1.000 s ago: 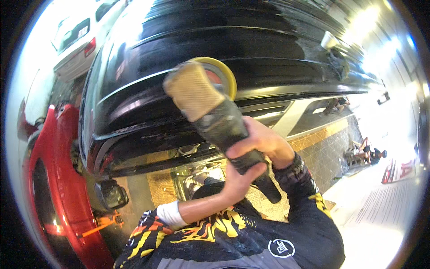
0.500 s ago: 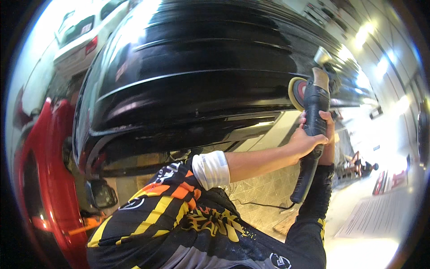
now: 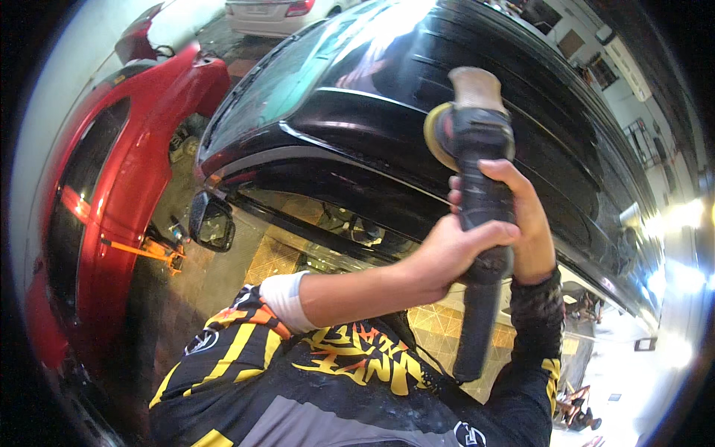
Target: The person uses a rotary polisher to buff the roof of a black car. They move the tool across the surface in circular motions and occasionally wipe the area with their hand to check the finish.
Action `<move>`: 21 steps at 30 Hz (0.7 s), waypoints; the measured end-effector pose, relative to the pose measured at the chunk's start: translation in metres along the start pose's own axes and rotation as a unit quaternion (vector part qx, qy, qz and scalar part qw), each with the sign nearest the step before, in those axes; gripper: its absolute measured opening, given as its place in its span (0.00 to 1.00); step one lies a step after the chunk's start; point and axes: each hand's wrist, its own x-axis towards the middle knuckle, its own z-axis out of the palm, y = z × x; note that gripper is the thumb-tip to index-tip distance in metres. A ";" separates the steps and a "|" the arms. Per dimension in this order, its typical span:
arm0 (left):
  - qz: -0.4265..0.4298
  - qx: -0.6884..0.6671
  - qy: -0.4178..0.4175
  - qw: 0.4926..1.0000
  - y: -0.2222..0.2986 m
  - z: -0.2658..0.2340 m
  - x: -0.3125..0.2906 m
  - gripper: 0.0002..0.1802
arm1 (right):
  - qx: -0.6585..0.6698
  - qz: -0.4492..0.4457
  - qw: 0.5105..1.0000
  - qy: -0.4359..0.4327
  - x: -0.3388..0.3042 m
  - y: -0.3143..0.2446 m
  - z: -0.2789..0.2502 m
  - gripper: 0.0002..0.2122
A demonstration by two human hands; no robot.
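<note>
A dark, long-bodied polisher [image 3: 482, 141] is held in both my hands, its round yellow-rimmed pad [image 3: 439, 135] facing the black car's roof [image 3: 357, 123]. My left hand [image 3: 463, 249] wraps the polisher's body from the left, thumb across the top. Coming from the right, my right hand [image 3: 530, 216] closes round the other side, a little nearer the tool's head. The handle end [image 3: 477, 335] points back toward my chest. Whether the pad touches the glossy roof or hovers just off it, I cannot tell.
A red car body [image 3: 138, 201] stands at the left, with an orange tool [image 3: 141, 249] beside it. The black car's side mirror [image 3: 212, 222] juts out below its windshield [image 3: 261, 112]. At the back is a white car [image 3: 279, 16]. Bright lights [image 3: 681, 279] glare at the right.
My view has turned left, bringing more of the red car and the black car's windshield into sight. The polisher now appears further left in view; both hands keep their grip.
</note>
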 end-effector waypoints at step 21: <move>-0.023 0.040 0.083 0.995 0.029 -0.015 -0.025 0.28 | 0.012 -0.013 0.987 -0.161 0.038 0.015 0.033 0.14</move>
